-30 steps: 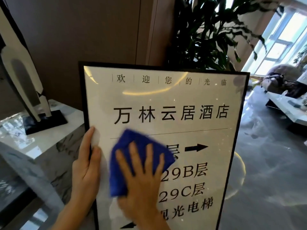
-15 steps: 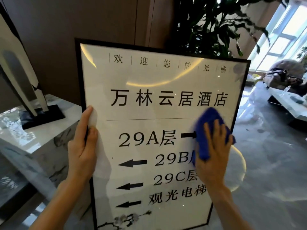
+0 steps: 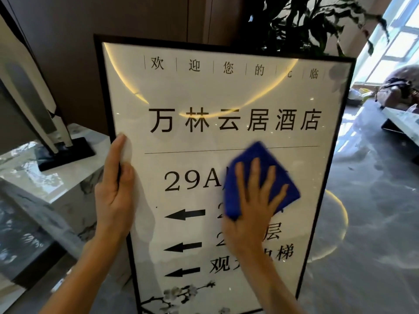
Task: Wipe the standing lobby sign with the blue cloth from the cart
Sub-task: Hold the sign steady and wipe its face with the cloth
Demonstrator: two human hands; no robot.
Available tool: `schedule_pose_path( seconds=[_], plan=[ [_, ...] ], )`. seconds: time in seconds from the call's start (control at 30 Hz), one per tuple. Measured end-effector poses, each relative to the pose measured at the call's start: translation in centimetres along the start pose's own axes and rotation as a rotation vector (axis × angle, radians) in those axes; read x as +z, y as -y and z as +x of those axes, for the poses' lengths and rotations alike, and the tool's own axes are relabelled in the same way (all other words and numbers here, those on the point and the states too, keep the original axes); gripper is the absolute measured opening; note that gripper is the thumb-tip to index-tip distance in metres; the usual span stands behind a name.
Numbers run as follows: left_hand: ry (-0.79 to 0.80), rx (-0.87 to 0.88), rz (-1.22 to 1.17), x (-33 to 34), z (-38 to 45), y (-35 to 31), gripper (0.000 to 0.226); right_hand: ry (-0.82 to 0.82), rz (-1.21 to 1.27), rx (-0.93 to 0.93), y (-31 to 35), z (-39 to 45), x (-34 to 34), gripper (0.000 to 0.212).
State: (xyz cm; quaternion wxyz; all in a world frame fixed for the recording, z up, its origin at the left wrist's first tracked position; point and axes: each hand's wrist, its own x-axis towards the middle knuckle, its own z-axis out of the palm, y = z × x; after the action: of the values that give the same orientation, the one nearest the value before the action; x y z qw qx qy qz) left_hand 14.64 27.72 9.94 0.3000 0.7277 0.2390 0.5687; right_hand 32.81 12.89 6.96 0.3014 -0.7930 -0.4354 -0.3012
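The standing lobby sign [image 3: 204,94] fills the middle of the view: a black-framed white panel with Chinese text, floor numbers and arrows. My left hand [image 3: 115,189] grips its left frame edge, thumb on the front. My right hand [image 3: 251,207] lies flat with fingers spread on the blue cloth [image 3: 272,159], pressing it against the panel's middle, right of the "29A" text. The cloth and hand hide part of the lettering.
A white marble counter [image 3: 54,184] stands at the left with a black-based sculpture [image 3: 45,123] on it. A large leafy plant [image 3: 301,21] rises behind the sign. Glossy grey floor [image 3: 374,200] spreads to the right, with low furniture [image 3: 401,118] by bright windows.
My right hand has swept the blue cloth from the sign's right edge back toward the middle; a second ago it was at the left. My left hand keeps its hold on the frame.
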Motion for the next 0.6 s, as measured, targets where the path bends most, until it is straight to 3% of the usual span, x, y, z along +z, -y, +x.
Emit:
schedule_pose_path(
  seconds=[0.1,0.2,0.4,0.5,0.6],
  plan=[
    [-0.020,0.005,-0.048,-0.4,-0.2,0.5,0.054,0.137,-0.040,-0.226,5.0,-3.0,0.6,0.094],
    [-0.047,-0.109,-0.151,-1.1,-0.8,1.0,0.044,0.257,-0.089,-0.464,7.1,-5.7,0.7,0.104],
    [-0.064,-0.047,-0.213,-1.3,-2.3,0.8,0.043,0.403,-0.111,-0.795,4.6,-9.3,-0.6,0.074],
    [-0.067,-0.064,-0.208,-1.4,-2.9,0.1,0.043,0.444,-0.115,-0.863,2.0,-10.0,-1.6,0.075],
    [-0.061,-0.036,-0.136,-1.7,-3.4,-1.2,0.042,0.419,-0.128,-0.770,-1.5,-9.5,-2.8,0.087]
  ],
)
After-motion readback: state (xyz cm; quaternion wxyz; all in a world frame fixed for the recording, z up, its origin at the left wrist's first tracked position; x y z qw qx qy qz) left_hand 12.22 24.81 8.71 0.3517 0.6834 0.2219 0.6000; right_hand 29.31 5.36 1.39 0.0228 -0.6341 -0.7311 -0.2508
